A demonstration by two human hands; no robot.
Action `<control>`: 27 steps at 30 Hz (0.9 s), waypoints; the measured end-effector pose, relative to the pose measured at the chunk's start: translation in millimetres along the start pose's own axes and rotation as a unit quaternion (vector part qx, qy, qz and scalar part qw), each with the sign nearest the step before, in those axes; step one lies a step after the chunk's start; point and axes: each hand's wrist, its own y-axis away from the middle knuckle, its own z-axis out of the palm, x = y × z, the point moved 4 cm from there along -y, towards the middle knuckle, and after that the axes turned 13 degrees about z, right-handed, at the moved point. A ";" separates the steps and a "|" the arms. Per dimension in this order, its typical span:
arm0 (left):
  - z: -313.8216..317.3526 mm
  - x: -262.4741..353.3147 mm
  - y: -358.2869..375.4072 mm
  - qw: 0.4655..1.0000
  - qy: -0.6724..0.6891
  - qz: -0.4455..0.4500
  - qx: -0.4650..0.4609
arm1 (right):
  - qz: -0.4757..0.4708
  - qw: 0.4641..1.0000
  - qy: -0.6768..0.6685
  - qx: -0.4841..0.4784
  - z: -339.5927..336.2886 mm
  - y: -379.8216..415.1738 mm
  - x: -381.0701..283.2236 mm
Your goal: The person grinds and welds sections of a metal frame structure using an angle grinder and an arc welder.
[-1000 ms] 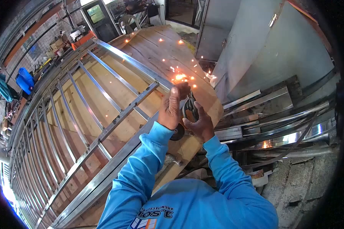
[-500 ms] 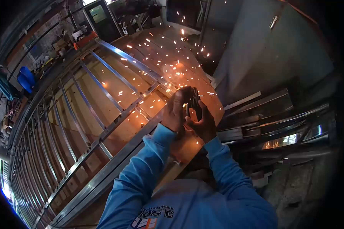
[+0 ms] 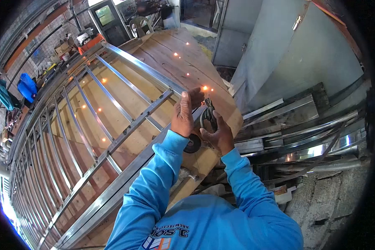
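Observation:
My right hand [image 3: 221, 135] is closed around a dark welding electrode holder [image 3: 209, 116], its jaws pointing up and away from me. Beside it, my left hand [image 3: 184, 112] is raised with the palm turned inward and the fingers stretched out, holding nothing. Both hands are over the near right corner of a barred metal frame [image 3: 125, 134], which lies on a wooden tabletop [image 3: 171, 50]. Glowing sparks [image 3: 205, 88] are scattered past the fingertips. The spot right behind my left hand is hidden.
Below my left wrist lies a dark round disc [image 3: 192, 143], with a hammer-like tool [image 3: 191, 174] nearer me. Lengths of metal stock [image 3: 296, 110] are stacked on the right, before large grey panels [image 3: 296, 54]. A blue container [image 3: 27, 86] stands at far left.
The dense spark shower and orange glow have faded to a few scattered sparks, and the scene is brighter. My left hand has shifted slightly left, with its fingers more upright.

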 end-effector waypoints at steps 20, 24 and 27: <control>-5.4 2.6 20.7 0.999 -0.019 0.029 0.002 | -0.093 0.985 -0.149 -0.005 -19.0 2.9 -34.6; -15.9 12.2 11.8 0.998 -0.043 0.033 0.005 | 0.002 0.999 -0.044 -0.004 -3.5 1.9 -5.2; -22.9 9.3 8.0 0.998 -0.050 0.042 0.007 | 0.009 0.999 -0.037 -0.007 -0.5 3.4 -4.6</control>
